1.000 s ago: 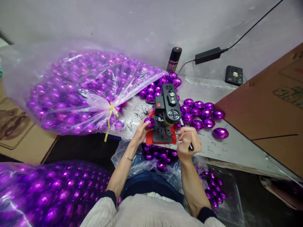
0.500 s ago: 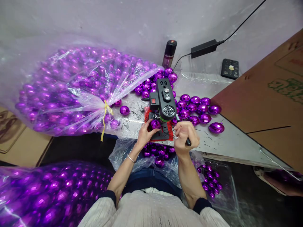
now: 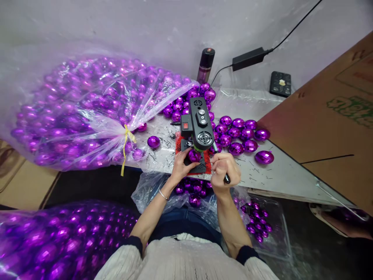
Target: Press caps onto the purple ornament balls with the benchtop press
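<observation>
My left hand (image 3: pixel 181 166) pinches a shiny purple faceted ornament (image 3: pixel 194 155) between thumb and fingers. The ornament sits over the dark base plate (image 3: pixel 199 168), just under the front end of a small black bench press (image 3: pixel 201 122) with a red switch and round vents. My right hand (image 3: pixel 225 171) is closed in a fist around the press's lever (image 3: pixel 227 179), whose black end pokes out below the fingers. Red material (image 3: pixel 207 162) shows around the base plate. Whether the press touches the ornament I cannot tell.
A tied clear bag of purple ornaments (image 3: pixel 96 112) lies left on the white table (image 3: pixel 256 177). Loose ornaments (image 3: pixel 234 133) lie right of the press. Behind stand a spray can (image 3: pixel 206 64), a power adapter (image 3: pixel 247 59) and a phone (image 3: pixel 280 83). A cardboard box (image 3: pixel 326 124) borders the right.
My left hand has shifted the ornament a little to the right relative to the press, closer under its front end. My right hand keeps its grip on the lever. The view has shifted slightly.
</observation>
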### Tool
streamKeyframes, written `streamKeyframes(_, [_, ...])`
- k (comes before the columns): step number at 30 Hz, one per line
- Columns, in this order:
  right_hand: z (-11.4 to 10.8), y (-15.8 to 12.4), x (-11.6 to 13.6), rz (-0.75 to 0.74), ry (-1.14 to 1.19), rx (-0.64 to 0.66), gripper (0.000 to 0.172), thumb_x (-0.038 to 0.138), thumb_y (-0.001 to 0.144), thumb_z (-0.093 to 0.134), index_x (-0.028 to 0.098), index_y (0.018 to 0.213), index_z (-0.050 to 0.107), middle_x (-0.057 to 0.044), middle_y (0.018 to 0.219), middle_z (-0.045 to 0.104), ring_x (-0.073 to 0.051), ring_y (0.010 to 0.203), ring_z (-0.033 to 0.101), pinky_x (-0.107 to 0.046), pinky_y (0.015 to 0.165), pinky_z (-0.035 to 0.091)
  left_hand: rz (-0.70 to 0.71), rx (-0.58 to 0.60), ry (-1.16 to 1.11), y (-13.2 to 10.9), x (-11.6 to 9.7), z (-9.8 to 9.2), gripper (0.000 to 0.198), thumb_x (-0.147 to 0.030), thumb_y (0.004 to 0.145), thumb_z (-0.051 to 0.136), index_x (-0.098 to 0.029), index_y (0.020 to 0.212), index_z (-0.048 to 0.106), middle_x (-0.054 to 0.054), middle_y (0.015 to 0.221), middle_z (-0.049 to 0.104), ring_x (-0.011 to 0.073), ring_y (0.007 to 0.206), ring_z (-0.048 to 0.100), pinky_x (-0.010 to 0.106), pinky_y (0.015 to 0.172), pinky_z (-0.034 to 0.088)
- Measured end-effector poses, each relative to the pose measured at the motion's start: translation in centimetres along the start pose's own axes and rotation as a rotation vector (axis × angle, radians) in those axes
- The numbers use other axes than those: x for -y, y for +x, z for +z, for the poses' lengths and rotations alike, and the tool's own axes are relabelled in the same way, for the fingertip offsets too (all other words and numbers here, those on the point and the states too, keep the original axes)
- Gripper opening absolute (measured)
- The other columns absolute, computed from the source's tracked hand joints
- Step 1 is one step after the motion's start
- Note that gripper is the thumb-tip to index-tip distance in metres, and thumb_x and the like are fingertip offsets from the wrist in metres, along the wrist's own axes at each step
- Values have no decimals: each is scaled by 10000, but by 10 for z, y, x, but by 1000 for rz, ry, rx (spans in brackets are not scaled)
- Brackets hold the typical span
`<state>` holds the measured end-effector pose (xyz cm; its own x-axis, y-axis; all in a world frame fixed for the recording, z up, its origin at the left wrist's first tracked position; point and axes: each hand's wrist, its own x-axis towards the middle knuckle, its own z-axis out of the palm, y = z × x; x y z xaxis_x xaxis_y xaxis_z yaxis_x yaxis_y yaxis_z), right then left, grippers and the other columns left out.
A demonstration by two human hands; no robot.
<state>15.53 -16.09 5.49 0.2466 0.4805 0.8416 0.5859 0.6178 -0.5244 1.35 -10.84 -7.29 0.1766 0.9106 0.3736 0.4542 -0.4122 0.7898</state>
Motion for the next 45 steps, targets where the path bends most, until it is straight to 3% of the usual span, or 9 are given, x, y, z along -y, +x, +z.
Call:
streamKeyframes(8, [4,-25,-16,-43,-9,-12,326,246,1056,462,238,743,554,9,722,645,-136,633,616,-301,588,472,3,-16,-25,-2,2,0,667,-500,815,901,-208,1374,684,132,1256,780,308,1174,728,493,1084,543])
streamKeyframes(14, [13,-44,-32,-100,-5,-99,353,296,1082,425,245,755,547,19,729,654,-132,608,605,-357,723,555,7,-3,3,-3,2,-1,674,-506,806,906,-220,1374,686,127,1235,784,313,1162,732,506,1077,545])
streamKeyframes(18, [16,-49,-35,-92,18,-128,374,309,1095,402,247,750,532,24,730,634,-126,605,598,-357,712,557,17,-1,10,-3,3,0,680,-513,802,907,-210,1369,683,134,1238,786,315,1166,732,499,1070,548])
streamKeyframes(25, [19,-56,-35,23,172,-99,391,370,1105,377,249,769,535,23,775,589,-128,628,613,-338,620,572,26,-13,-2,-3,5,2,669,-480,803,913,-219,1375,683,133,1255,784,318,1179,733,523,1092,549])
streamKeyframes(30, [19,-64,-41,-25,142,-67,377,334,1102,400,237,762,529,25,796,607,-120,646,654,-334,657,577,17,-14,-16,-3,3,4,634,-505,843,873,-212,1371,680,136,1261,785,314,1174,742,539,1118,537])
streamKeyframes(33, [15,-57,-37,-19,98,-68,393,323,1093,411,236,724,511,27,761,602,-119,613,627,-337,655,565,-11,15,-14,0,3,3,670,-511,801,907,-223,1362,682,137,1275,782,329,1197,735,558,1121,534])
streamKeyframes(38, [7,-15,-9,86,25,-86,394,277,1051,498,233,662,536,13,676,604,-131,587,588,-308,553,461,47,46,-19,-4,1,-2,692,-475,837,882,-218,1427,629,159,1346,753,342,1289,702,578,1170,505])
streamKeyframes(42, [4,5,3,104,29,-74,397,245,1040,528,231,643,541,22,617,573,-140,584,597,-309,546,442,238,85,52,-35,-2,-13,631,-427,974,730,-203,1525,518,198,1451,684,314,1385,654,583,1216,468])
streamKeyframes(45, [3,-1,0,67,31,-64,394,256,1046,522,229,655,557,15,632,596,-143,593,608,-316,555,441,345,181,141,-64,-2,-26,793,-593,900,773,-230,1550,499,217,1523,621,343,1456,593,601,1238,438])
